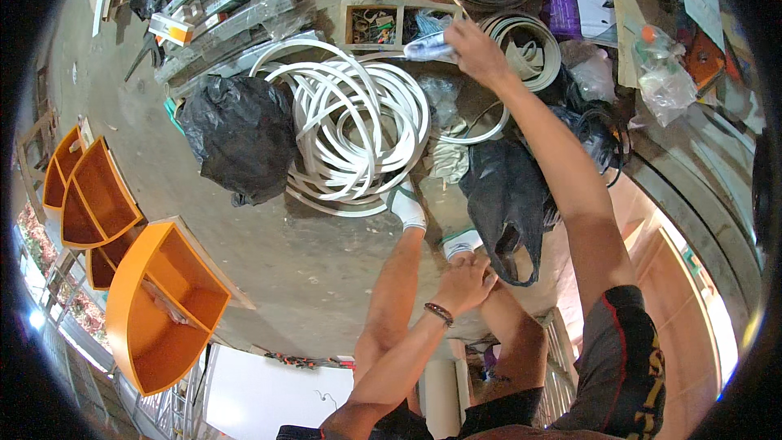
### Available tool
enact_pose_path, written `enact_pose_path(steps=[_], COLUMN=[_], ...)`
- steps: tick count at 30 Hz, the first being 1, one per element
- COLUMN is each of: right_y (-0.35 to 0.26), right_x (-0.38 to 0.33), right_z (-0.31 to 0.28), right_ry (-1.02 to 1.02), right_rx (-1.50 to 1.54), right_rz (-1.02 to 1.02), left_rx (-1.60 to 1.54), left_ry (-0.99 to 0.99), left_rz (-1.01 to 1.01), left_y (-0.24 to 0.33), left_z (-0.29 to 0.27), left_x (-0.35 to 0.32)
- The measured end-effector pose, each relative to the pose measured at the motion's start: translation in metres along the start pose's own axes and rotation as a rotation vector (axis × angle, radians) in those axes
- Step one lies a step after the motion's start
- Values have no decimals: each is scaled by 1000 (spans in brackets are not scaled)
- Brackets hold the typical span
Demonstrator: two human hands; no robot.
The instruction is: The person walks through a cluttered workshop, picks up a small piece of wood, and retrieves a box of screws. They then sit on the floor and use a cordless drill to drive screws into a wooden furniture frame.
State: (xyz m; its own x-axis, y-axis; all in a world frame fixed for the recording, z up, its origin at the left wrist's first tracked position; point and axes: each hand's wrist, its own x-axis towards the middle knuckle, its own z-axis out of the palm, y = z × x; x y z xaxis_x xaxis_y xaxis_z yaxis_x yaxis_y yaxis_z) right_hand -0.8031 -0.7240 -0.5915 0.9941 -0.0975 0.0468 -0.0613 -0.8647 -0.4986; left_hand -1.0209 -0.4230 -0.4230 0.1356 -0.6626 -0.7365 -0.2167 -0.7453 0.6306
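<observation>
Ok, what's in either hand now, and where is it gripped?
The right hand grips a bluish-white packet-like thing by its right end; what it is can't be told. The left hand shows nothing held, resting at the right shin.

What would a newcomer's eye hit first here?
Probably the big tangled coil of white strips on the floor at upper centre, with a black plastic bag at its left. Next, the bright orange curved shelf unit at lower left. Then the right hand, reaching to top centre with a pale item near the wooden box.
</observation>
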Motion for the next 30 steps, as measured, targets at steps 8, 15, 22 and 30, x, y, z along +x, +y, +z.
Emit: enact_pose_path(steps=[8, 15, 22, 30], right_y=[-19, -16, -13, 19], right_x=[-56, -59, -63, -74], right_z=[-16, -19, -14, -26], right_ry=[40, 64, 257, 594], right_rx=[39, 99, 267, 593], right_rz=[-8, 27, 242, 904], left_rx=[-13, -22, -26, -58], left_ry=[-68, -87, -105, -53], left_rz=[-19, -40, -54, -27], left_y=[8, 7, 8, -2], left_z=[-8, -14, -22, -6], left_x=[4, 8, 11, 15])
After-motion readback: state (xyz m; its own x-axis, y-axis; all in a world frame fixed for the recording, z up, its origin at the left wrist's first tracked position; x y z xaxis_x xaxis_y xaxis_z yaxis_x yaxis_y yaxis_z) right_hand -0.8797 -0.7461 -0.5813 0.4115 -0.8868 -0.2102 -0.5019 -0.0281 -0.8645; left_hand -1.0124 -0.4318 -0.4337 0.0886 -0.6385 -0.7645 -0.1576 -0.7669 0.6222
